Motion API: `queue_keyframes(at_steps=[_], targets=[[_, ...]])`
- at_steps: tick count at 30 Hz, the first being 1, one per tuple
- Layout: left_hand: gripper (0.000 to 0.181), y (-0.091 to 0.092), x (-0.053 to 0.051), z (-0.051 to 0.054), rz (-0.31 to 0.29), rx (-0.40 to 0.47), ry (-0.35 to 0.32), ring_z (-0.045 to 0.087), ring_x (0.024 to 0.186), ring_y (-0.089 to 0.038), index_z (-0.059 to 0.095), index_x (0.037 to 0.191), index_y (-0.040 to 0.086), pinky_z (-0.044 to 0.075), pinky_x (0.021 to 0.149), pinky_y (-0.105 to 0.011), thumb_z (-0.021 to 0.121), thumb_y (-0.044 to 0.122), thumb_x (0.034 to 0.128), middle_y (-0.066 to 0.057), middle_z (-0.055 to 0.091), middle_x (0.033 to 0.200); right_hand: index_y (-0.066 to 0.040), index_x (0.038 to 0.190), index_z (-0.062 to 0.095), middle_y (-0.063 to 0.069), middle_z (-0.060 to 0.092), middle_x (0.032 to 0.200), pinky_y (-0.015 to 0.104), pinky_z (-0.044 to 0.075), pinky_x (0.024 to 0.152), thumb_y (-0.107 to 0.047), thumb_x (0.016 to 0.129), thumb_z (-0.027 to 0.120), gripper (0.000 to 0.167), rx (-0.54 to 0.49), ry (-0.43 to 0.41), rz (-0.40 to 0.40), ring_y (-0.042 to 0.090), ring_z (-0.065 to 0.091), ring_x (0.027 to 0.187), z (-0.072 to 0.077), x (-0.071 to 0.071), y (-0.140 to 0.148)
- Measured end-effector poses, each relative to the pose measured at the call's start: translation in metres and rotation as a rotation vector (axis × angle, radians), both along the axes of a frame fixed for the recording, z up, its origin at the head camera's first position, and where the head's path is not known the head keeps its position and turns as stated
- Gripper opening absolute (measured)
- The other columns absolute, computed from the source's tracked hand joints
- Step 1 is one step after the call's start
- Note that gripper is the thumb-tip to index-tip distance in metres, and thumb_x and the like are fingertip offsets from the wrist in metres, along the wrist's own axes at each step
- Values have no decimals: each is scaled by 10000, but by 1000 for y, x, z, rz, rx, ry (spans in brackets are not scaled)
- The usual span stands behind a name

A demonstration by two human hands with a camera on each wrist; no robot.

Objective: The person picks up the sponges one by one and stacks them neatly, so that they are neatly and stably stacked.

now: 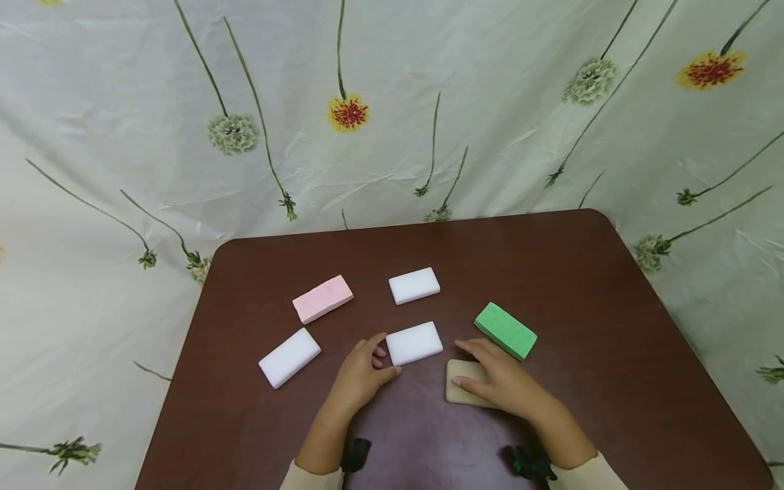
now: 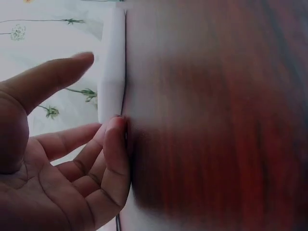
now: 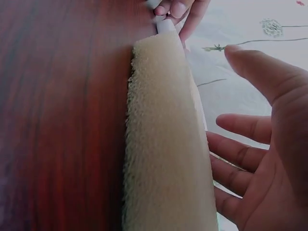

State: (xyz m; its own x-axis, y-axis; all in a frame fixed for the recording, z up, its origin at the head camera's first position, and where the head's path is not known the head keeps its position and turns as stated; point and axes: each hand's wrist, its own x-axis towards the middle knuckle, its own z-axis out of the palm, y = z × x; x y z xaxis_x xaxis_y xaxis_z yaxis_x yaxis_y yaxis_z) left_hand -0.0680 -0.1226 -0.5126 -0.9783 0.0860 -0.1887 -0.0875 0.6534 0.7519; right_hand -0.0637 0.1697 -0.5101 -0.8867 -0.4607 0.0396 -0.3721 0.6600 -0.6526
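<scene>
Hands were both wide: left hand (image 1: 358, 378) around the left end of the nearer middle white block (image 1: 414, 344), right hand (image 1: 510, 385) loosely spread over the beige sponge (image 3: 163, 134). Sponge lay flat on the table (image 1: 612, 340), near the green block (image 1: 505, 331).
</scene>
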Motion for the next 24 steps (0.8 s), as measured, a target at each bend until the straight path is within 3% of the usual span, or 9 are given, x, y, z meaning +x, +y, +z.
queue_keyframes(at_steps=[5,14,24], targets=[[721,-1,-3,0,-14,-7,-27,565,877,-143,532,1434,43,462,759,-298,845,216,808,-39,597,1007,-164,1470,530,-13,582,1389,444,508,1018,-492,931,696,653,17,-2,6,160,615,1223,-1,-6,-7],[649,-3,-5,1,-22,-31,-17,522,794,-105,587,1374,47,435,709,-262,841,236,807,-25,578,908,-151,1475,528,-4,603,1398,438,509,1022,-475,983,630,598,-3,-109,-6,170,627,1226,-2,-20,-23],[672,-4,-11,1,-44,-55,-22,520,731,-105,571,1391,27,439,677,-264,839,211,803,-26,589,891,-143,1418,582,-17,678,1204,351,536,941,-355,983,666,491,-50,-67,24,141,648,1094,-2,-26,-31]])
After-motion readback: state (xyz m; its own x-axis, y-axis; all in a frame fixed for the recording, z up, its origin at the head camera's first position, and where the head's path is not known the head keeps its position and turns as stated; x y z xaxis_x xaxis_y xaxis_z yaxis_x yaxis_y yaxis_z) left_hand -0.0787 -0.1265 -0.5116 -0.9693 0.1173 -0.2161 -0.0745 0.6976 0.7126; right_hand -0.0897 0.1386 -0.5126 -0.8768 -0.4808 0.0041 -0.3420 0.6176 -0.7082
